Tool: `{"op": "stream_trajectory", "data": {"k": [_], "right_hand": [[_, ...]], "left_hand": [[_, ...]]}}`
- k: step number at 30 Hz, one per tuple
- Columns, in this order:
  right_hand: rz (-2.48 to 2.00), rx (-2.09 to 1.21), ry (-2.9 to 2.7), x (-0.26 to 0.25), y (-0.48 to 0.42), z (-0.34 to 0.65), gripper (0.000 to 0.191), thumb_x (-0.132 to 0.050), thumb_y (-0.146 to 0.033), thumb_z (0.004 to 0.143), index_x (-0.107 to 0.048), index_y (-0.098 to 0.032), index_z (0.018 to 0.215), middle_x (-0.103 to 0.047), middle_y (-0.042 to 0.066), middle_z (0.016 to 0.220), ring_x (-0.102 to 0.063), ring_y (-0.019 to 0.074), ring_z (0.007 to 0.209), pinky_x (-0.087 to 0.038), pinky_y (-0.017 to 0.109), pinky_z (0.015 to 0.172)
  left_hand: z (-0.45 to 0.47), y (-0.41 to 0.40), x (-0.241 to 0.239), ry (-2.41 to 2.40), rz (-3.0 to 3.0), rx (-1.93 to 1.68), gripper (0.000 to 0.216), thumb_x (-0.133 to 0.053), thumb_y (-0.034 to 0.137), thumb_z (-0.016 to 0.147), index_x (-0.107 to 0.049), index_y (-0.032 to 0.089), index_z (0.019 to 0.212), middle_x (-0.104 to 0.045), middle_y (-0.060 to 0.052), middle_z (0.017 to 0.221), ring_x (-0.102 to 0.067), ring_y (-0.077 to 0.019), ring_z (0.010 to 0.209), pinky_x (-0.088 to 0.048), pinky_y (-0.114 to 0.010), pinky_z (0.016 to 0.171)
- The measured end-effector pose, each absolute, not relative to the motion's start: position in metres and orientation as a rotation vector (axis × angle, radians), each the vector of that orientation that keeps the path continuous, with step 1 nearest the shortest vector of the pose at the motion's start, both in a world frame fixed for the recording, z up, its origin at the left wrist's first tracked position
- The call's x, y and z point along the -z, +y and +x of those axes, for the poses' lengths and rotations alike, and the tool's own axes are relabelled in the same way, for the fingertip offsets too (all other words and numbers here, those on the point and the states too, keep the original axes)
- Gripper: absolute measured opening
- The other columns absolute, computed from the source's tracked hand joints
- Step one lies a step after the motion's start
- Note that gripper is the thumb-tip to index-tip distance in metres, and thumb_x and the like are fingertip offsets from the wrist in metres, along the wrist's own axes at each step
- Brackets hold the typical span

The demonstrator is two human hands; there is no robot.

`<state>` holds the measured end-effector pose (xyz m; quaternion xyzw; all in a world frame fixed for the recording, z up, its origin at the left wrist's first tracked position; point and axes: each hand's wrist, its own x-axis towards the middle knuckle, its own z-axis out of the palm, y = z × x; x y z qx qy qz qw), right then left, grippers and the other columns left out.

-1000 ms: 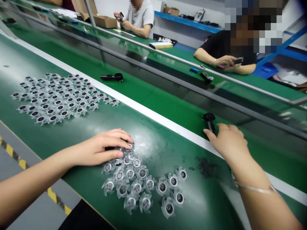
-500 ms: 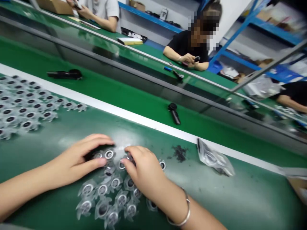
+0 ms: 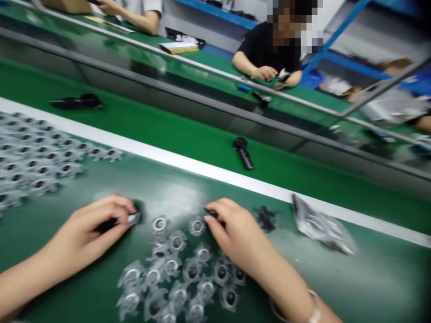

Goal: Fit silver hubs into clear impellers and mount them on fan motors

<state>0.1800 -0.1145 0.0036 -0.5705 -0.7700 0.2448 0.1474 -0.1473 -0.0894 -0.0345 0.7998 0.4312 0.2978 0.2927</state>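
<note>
My left hand [image 3: 101,224] is pinched around a small clear-and-silver part [image 3: 134,218], partly covered by the fingers, just above the green work surface. To the right, my right hand [image 3: 235,229] is curved with thumb and forefinger tips a little apart, and nothing shows between them. Close to those tips lies a clear plastic ring piece [image 3: 197,225] with a silver rim. Several similar clear, petal-edged pieces [image 3: 180,294] are spread between and below my hands, some with dark centres. My right forearm wears a bangle [image 3: 314,307].
Rows of similar pieces [image 3: 40,168] cover the left of the table. A small black pile [image 3: 266,218] and a plastic bag [image 3: 321,229] lie right. Black handled devices [image 3: 245,154] rest past the white strip [image 3: 188,167]. People work behind a metal rail [image 3: 202,101].
My hands have moved apart: the left leftward with a small part in its fingers, the right rightward, off the pieces. The view has shifted slightly.
</note>
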Motion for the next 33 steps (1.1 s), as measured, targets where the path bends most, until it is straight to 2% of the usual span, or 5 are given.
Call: {"op": "stream_trajectory", "data": {"k": [5, 12, 20, 27, 33], "right_hand": [[-1.422, -0.937, -2.292, -0.003, -0.124, 0.186, 0.021, -0.052, -0.02, 0.099, -0.066, -0.025, 0.114, -0.064, 0.007, 0.107, -0.065, 0.018, 0.086, -0.054, 0.031, 0.07], [-1.363, -0.644, -2.404, 0.013, -0.13, 0.17, 0.028, -0.042, -0.012, 0.099, -0.065, -0.017, 0.115, -0.06, 0.009, 0.098, -0.06, 0.0176, 0.077, -0.055, 0.03, 0.062], [-1.305, -0.321, -2.402, 0.004, -0.123, 0.192, 0.03, -0.047, -0.014, 0.099, -0.064, -0.019, 0.123, -0.068, 0.011, 0.12, -0.07, 0.0232, 0.104, -0.061, 0.036, 0.083], [-1.767, -0.134, -2.103, -0.006, -0.179, 0.289, 0.022, -0.056, -0.038, 0.099, -0.068, -0.028, 0.115, -0.069, 0.003, 0.117, -0.07, 0.0183, 0.097, -0.058, 0.023, 0.064], [-1.884, -0.079, -2.059, 0.01, -0.201, 0.312, 0.013, -0.061, -0.035, 0.097, -0.068, -0.025, 0.104, -0.07, 0.002, 0.102, -0.069, 0.0162, 0.086, -0.053, 0.022, 0.058]], "left_hand": [[-0.142, -0.1, 0.023, 1.152, 2.455, -0.726, 0.022, -0.061, 0.008, 0.088, -0.071, 0.024, 0.099, -0.074, -0.005, 0.111, -0.071, -0.02, 0.104, -0.058, -0.031, 0.093], [-0.13, -0.097, 0.022, 0.867, 2.555, -0.655, 0.036, -0.061, 0.01, 0.092, -0.065, 0.022, 0.126, -0.072, -0.009, 0.119, -0.065, -0.0214, 0.113, -0.055, -0.037, 0.101], [-0.074, -0.036, 0.028, 0.579, 2.589, -0.348, 0.042, -0.048, 0.039, 0.104, -0.055, 0.025, 0.143, -0.055, -0.012, 0.149, -0.045, -0.0342, 0.141, -0.039, -0.06, 0.114], [-0.037, -0.019, 0.016, 0.336, 2.471, -0.136, 0.076, -0.067, 0.068, 0.084, -0.048, 0.035, 0.15, -0.037, -0.006, 0.165, -0.021, -0.0439, 0.155, -0.011, -0.076, 0.12], [-0.019, 0.0, 0.017, 0.237, 2.547, -0.03, 0.047, -0.056, 0.054, 0.098, -0.058, 0.038, 0.142, -0.042, -0.004, 0.162, -0.023, -0.0378, 0.156, -0.016, -0.069, 0.123]]}}
